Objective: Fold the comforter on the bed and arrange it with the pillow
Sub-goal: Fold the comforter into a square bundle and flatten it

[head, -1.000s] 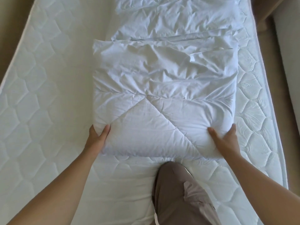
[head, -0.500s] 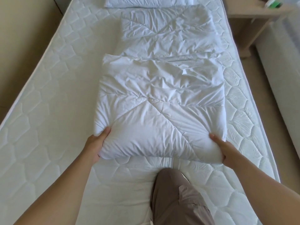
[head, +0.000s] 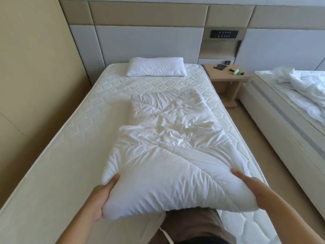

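The white comforter (head: 168, 155) lies folded into a long thick strip down the middle of the bare quilted mattress (head: 70, 152). Its near end is doubled over and lifted off the bed. My left hand (head: 101, 198) grips the near left corner of that folded end, thumb on top. My right hand (head: 253, 187) holds the near right corner the same way. A white pillow (head: 155, 66) rests flat at the head of the bed, apart from the comforter's far end.
A beige wall runs along the bed's left side and a padded headboard (head: 140, 32) stands behind it. A wooden nightstand (head: 226, 76) with small items sits to the right, then a second bed (head: 288, 110) with rumpled bedding. My knee (head: 191, 224) rests on the mattress's near end.
Both hands have raised the comforter's folded near end off the mattress. My view has tilted up, so the pillow, headboard and second bed now show.
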The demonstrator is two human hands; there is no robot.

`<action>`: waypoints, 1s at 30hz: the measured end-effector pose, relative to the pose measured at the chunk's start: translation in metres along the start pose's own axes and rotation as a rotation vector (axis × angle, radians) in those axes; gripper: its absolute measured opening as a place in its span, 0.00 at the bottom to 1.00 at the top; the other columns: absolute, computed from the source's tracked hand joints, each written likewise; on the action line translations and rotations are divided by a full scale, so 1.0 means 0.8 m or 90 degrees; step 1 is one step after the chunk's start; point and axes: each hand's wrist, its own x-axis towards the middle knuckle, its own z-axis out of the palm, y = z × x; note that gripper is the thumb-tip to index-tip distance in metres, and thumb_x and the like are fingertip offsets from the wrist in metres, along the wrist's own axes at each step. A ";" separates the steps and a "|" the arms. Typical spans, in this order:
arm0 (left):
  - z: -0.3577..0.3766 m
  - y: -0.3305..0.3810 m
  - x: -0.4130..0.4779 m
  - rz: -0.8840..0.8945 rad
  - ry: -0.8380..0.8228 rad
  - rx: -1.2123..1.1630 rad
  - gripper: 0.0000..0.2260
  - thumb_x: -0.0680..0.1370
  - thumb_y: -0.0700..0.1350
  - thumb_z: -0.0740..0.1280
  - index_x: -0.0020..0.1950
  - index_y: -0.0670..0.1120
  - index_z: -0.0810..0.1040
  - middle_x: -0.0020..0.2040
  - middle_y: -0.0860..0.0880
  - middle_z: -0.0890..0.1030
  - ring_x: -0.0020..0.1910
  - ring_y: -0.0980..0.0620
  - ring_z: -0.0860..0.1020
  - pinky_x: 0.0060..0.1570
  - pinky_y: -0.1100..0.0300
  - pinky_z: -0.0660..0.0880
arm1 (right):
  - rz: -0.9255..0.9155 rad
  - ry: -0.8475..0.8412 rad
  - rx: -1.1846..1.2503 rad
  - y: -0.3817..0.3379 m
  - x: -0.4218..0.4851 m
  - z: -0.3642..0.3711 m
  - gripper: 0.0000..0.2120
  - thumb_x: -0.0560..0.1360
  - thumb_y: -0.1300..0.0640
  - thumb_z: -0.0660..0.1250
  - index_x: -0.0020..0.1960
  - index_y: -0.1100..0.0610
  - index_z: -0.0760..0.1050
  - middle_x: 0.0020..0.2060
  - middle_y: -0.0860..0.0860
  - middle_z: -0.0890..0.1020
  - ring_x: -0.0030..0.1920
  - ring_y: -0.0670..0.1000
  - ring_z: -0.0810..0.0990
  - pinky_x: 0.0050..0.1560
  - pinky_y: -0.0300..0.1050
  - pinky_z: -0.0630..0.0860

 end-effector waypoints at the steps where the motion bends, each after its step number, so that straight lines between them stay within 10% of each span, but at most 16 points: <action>1: -0.011 -0.013 -0.029 -0.007 -0.006 0.000 0.30 0.70 0.62 0.73 0.57 0.37 0.82 0.47 0.42 0.85 0.47 0.46 0.83 0.44 0.55 0.76 | 0.001 0.003 0.005 0.017 -0.031 -0.005 0.49 0.44 0.32 0.83 0.53 0.63 0.81 0.45 0.62 0.87 0.46 0.64 0.86 0.55 0.66 0.81; 15: -0.144 -0.033 -0.258 0.027 -0.029 -0.042 0.19 0.75 0.59 0.71 0.46 0.41 0.80 0.42 0.42 0.84 0.43 0.45 0.81 0.39 0.56 0.73 | 0.034 0.024 0.054 0.063 -0.315 -0.021 0.41 0.55 0.41 0.81 0.61 0.63 0.78 0.48 0.63 0.86 0.51 0.64 0.85 0.61 0.66 0.77; 23: -0.196 -0.082 -0.265 0.009 -0.014 -0.034 0.25 0.73 0.61 0.72 0.51 0.39 0.81 0.44 0.42 0.84 0.45 0.43 0.82 0.44 0.53 0.75 | 0.003 0.034 -0.045 0.074 -0.332 0.001 0.59 0.30 0.35 0.83 0.54 0.67 0.81 0.45 0.64 0.86 0.45 0.64 0.86 0.48 0.57 0.82; 30: -0.206 -0.119 -0.251 -0.040 0.003 0.011 0.31 0.71 0.64 0.72 0.57 0.37 0.81 0.47 0.41 0.84 0.47 0.42 0.82 0.45 0.52 0.75 | 0.022 0.057 -0.036 0.119 -0.340 0.038 0.38 0.54 0.40 0.83 0.54 0.64 0.79 0.46 0.61 0.85 0.46 0.61 0.85 0.46 0.53 0.81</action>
